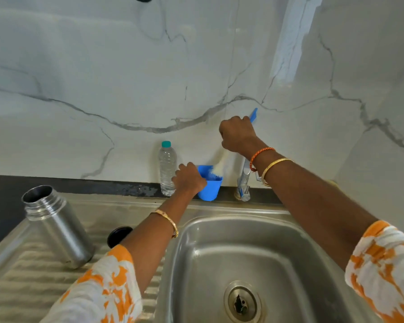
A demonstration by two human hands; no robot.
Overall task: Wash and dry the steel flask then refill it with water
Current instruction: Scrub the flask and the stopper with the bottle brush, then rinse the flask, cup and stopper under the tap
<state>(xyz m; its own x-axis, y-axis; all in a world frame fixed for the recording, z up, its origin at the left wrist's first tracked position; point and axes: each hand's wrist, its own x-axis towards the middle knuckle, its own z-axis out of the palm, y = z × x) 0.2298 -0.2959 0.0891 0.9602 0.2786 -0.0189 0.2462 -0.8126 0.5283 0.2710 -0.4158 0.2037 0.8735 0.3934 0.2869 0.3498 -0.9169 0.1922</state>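
While the open steel flask (56, 226) stands uncapped on the ribbed drainboard (21, 287), well left of both hands, its black cap (117, 235) lies just right. Left hand (189, 178) grips the blue cup (211, 186) beside a plastic bottle (167, 169). Right hand (238, 134) clamps a blue brush (253, 114), bristles in the cup. Sink basin (219, 252) lies unobstructed below.

Both arms reach forward from the lower corners of the frame toward its middle, each in a short orange-and-white patterned sleeve that ends above the elbow. The left hand (189, 178), a gold bangle on its wrist, sits knuckles-up just left of centre with its fingers curled over the rim of a blue cup (210, 186). The right hand (237, 134), higher and right of centre, wears a gold bangle and an orange thread at the wrist and is closed in a fist round a blue brush handle (253, 114).
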